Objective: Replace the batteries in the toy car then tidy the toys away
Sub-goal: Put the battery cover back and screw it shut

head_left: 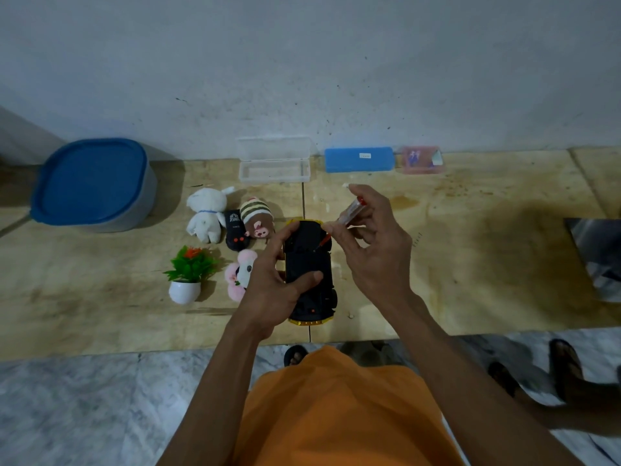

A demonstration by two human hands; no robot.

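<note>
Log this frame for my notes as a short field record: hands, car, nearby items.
left hand: grips the toy car
toy car: upside down on the counter, black underside up
right hand: pinches a screwdriver, tip at the car's underside
left of car: plush toys, remote control, potted plant
by wall: open clear case

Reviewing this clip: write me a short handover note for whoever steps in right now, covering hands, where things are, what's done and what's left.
Left hand holds the toy car upside down on the table.
Right hand pinches a screwdriver, tip at the car's underside.
Done: car turned over, screwdriver applied.
Left: open the compartment, swap batteries, close it. Then tidy the remote, three plush toys and the car away, possibly into the blue-lidded tub.
</note>
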